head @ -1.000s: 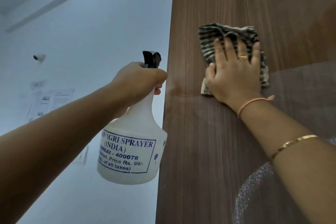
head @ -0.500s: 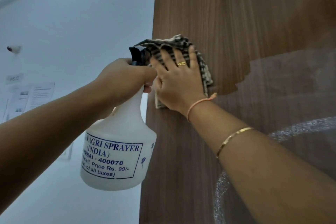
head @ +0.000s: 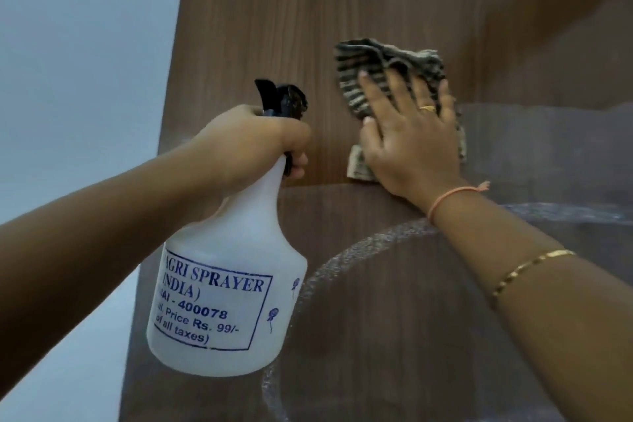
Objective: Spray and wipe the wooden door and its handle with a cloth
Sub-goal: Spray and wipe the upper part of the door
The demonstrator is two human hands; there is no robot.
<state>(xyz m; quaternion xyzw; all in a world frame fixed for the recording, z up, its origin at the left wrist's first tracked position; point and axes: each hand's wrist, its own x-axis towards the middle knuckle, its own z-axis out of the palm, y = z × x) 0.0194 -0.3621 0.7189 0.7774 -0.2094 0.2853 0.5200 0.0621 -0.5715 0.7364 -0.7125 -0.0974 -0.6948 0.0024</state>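
Observation:
The brown wooden door (head: 342,3) fills the middle and right of the view. My right hand (head: 411,140) lies flat, fingers spread, pressing a dark striped cloth (head: 387,62) against the door's upper part. My left hand (head: 253,144) grips the neck of a white spray bottle (head: 222,284) with blue print and a black nozzle, held up in front of the door's left edge, just left of the cloth. The door handle is out of view.
A pale blue-white wall (head: 78,62) lies left of the door's edge. A faint curved, speckled reflection (head: 342,260) and a darker glossy band show on the door's lower right.
The cloth under my right hand slid left to the door's edge, then back right toward the middle. The spray bottle stayed raised in my left hand; the view shifted.

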